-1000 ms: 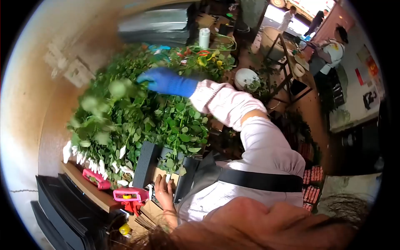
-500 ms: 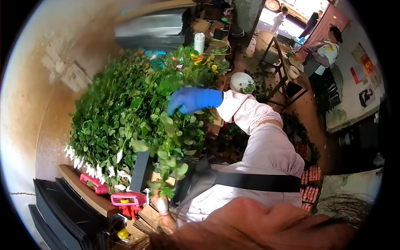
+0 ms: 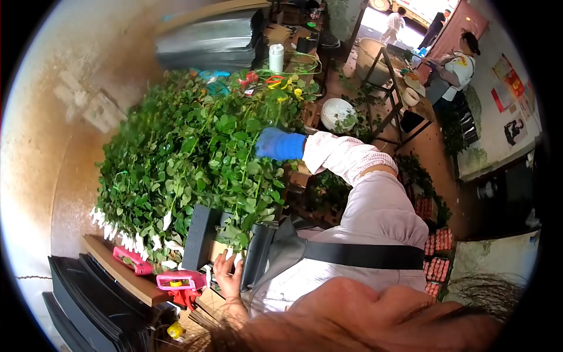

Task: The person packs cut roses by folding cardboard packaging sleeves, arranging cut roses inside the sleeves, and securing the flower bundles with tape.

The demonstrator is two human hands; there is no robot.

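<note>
Bare and low in the view, my left hand [image 3: 227,274] has its thumb and fingers around the white-wrapped head of a leafy stem [image 3: 231,256], which looks like a rose. The stem's leaves [image 3: 239,234] lie between two dark ribbed blocks [image 3: 198,234]. My right hand [image 3: 278,144], in a blue glove, is against the right side of a big heap of leafy stems [image 3: 176,141]; its fingers are blurred and partly lost among the leaves. White-wrapped heads [image 3: 132,240] line the heap's near left edge.
Two pink tape dispensers [image 3: 180,280] sit at the near table edge, beside stacked black sheets [image 3: 88,299]. Behind the heap are orange-handled scissors [image 3: 274,79] and a white bottle [image 3: 276,58]. A white bucket [image 3: 338,113] stands right. Another person [image 3: 460,70] works at a far table.
My left hand has moved up and forward, bringing the leafy stem down between the dark blocks. My gloved right hand has shifted slightly right, and its fingers show less.
</note>
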